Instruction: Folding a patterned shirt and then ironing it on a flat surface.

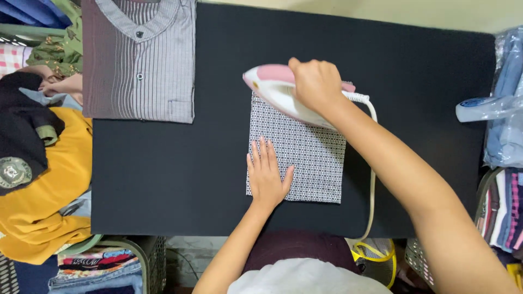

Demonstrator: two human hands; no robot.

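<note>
A folded black-and-white patterned cloth point(313, 155) lies on the black ironing surface point(163, 174). My left hand point(267, 174) rests flat on the cloth's near left corner, fingers apart. My right hand point(316, 84) grips the handle of a pink and white iron point(278, 92), which sits on the cloth's far edge, its tip pointing left. The iron's white cord point(372, 179) runs down past the cloth's right side and off the near edge.
A folded grey striped shirt point(139, 57) lies at the far left of the surface. Piles of clothes point(49, 179) sit to the left, with baskets of folded garments point(103, 267) below. Bagged clothes point(504, 103) and stacked fabric point(504, 212) stand at the right.
</note>
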